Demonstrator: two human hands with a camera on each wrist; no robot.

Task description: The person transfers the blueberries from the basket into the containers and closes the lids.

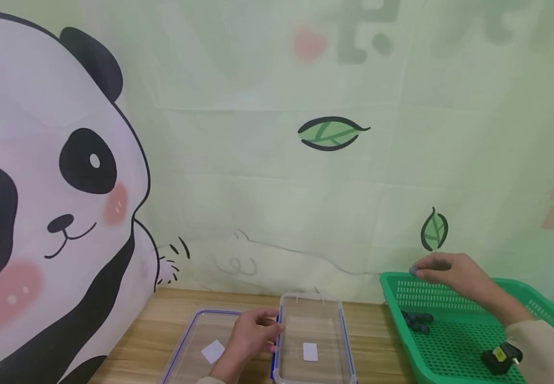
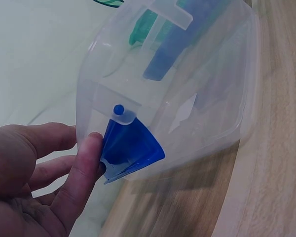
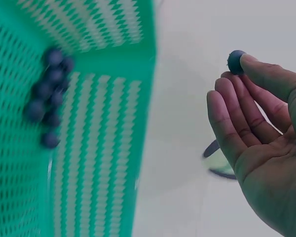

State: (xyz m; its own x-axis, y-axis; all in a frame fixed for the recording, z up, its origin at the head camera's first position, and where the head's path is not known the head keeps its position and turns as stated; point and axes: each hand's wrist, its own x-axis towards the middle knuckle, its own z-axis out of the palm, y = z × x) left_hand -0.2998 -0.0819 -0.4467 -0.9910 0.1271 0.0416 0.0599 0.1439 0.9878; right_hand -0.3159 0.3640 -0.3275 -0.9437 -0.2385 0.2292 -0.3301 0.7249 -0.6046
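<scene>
Over the table (image 1: pixel 373 341), your left hand (image 1: pixel 250 337) touches the latch (image 2: pixel 133 147) of the box (image 1: pixel 322 330), fingers loosely spread. Farther off, berries (image 1: pixel 420 322) lie in the basket (image 1: pixel 459 346); near its far rim, your right hand (image 1: pixel 454 273) pinches one berry (image 3: pixel 235 62).

Person, outer wear. Left hand (image 1: pixel 250 337) and right hand (image 1: pixel 452 273) both bare, five-fingered where fully seen. Right sleeve (image 1: pixel 551 349): long, pale beige, plain over the visible part, ending near the wrist. Left sleeve (image 1: pixel 210 380): only a thin strip at the bottom edge of the head view, likewise pale; cut and length cannot be judged. Wrist unit (image 1: pixel 494 365) at the right cuff: compact, black, blocky, with a small yellow patch (image 1: pixel 499 353); a small light-coloured bit shows on its cuff side. Finer markings too small to read.
</scene>
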